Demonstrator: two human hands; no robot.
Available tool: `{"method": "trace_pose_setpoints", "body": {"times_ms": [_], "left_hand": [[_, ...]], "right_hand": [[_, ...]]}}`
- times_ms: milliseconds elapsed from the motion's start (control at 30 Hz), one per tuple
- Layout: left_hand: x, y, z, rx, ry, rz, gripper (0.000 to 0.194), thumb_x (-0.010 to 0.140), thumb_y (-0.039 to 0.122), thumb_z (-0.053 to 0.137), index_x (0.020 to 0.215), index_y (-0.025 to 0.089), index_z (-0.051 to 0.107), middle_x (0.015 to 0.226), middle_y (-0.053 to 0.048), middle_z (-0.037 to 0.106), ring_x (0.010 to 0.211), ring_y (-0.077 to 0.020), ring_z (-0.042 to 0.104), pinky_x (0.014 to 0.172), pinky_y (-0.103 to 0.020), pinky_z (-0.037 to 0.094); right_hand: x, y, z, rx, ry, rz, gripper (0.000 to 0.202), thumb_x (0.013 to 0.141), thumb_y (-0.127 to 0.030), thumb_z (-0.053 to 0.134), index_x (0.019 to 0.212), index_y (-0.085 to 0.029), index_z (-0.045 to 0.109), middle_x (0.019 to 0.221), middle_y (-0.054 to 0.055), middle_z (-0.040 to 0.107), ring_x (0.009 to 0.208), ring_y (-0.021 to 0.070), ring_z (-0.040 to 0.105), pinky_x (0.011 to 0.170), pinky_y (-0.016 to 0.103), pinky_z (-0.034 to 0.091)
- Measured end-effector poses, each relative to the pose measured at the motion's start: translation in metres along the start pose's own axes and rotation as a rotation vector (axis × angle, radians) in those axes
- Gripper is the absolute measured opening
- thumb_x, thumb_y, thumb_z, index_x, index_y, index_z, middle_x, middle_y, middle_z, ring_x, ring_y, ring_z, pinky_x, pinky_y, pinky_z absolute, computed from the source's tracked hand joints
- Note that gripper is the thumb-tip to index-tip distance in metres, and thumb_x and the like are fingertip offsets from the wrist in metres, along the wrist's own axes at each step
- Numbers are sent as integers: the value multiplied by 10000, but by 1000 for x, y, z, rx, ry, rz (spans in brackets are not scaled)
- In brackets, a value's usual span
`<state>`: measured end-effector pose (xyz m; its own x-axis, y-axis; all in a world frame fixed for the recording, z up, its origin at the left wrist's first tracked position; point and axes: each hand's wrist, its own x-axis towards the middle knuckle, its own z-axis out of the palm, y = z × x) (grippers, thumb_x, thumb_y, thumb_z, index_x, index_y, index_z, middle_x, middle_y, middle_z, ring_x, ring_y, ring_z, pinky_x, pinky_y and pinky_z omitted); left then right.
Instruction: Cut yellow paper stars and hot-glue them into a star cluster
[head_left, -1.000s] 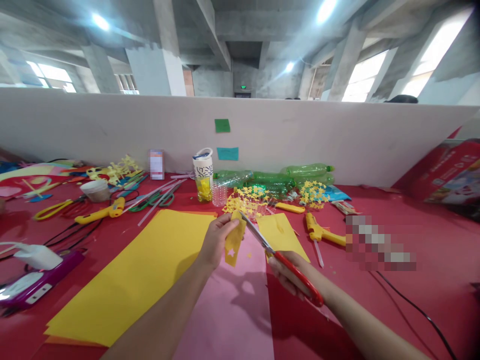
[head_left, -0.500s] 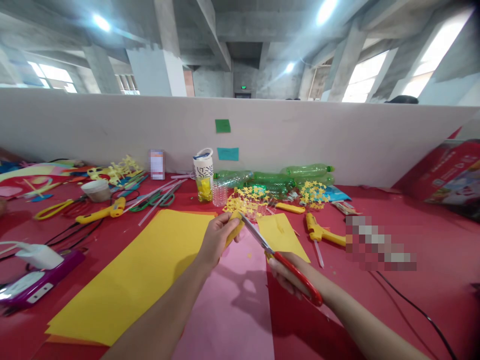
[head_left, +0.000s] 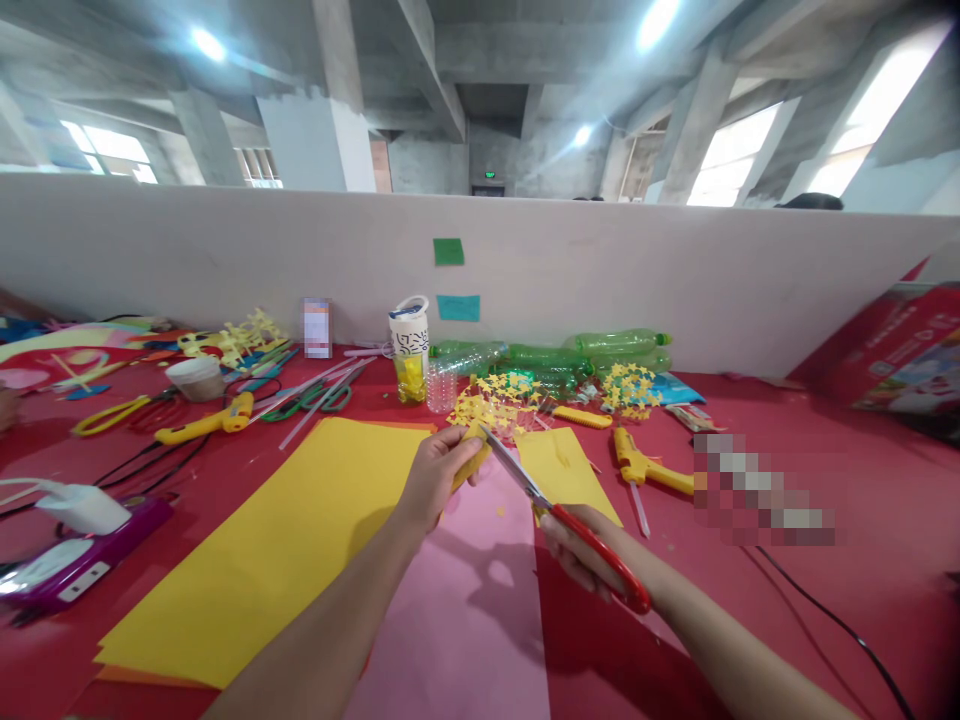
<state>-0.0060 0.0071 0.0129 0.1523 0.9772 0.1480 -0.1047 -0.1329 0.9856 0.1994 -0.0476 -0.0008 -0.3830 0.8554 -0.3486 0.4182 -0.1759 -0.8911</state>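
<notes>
Large yellow sheets lie whole on the desk. The left hand's fingers pinch a small yellow paper piece above pink paper, its cut seemingly unfinished; beyond, many yellow stars look already cut. Scissors meet its edge, right hand's fingers around their red handles.

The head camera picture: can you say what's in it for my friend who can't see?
The left hand pinches a small yellow paper piece while the right hand holds red-handled scissors up to it. Below is pink paper, with big yellow sheets to the left. Yellow paper stars and green bottles sit behind.
</notes>
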Motion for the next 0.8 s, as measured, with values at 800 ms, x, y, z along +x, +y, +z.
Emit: {"method": "trace_pose_setpoints", "body": {"times_ms": [800], "left_hand": [[6, 1, -3, 51, 222, 210, 156, 738, 297, 568, 843, 183, 587, 804, -3, 598, 760, -123, 544, 692, -210, 402]], "right_hand": [[-1, 1, -2, 78, 72, -82, 446, 807, -620, 350, 702, -192, 417, 381, -87, 392, 251, 44, 288, 251, 144, 245]]}}
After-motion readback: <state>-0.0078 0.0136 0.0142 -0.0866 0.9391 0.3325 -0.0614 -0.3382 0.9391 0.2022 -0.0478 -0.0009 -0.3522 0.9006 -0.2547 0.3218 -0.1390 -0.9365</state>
